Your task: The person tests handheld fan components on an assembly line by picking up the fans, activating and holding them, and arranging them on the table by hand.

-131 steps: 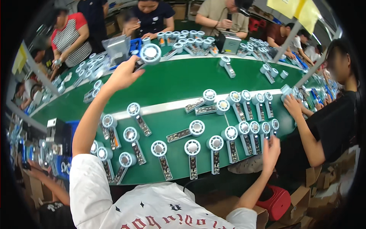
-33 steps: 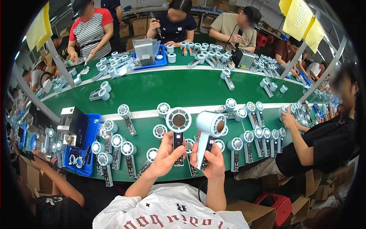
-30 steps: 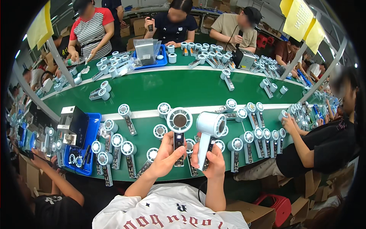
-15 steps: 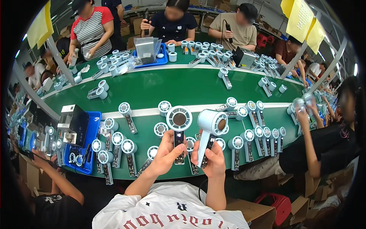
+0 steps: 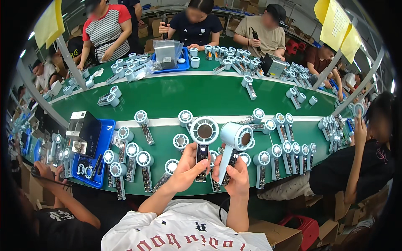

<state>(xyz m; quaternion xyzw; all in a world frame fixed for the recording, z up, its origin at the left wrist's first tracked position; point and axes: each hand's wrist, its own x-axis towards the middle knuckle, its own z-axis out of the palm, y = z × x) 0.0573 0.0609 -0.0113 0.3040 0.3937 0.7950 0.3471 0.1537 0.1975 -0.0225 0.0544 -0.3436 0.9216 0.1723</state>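
Note:
Upright in my left hand (image 5: 187, 169) is a handheld fan (image 5: 204, 131), its round light-blue head facing me and the circuit board in its handle bare, with a small light lit on it. My closed right hand (image 5: 235, 176) grips a second handheld fan (image 5: 233, 136) by the handle. That one leans, its head turned partly to the right and its handle slanting down toward my left, also with the board exposed. The two fans are held side by side above the table edge. More half-open fans lie behind and beside my hands, partly covered by them.
Rows of open fans (image 5: 275, 151) lie on the green table (image 5: 167, 98) to both sides. At left, a blue tray (image 5: 109, 129) holds a black-and-silver box (image 5: 83, 131) and small parts. Co-workers sit opposite and at both sides. A red stool (image 5: 307, 230) stands at lower right.
My hands keep both fans, with little change in grip; the whole view has shifted slightly. The co-worker at right has raised a hand with a round part. The striped-shirt person's hands have lowered.

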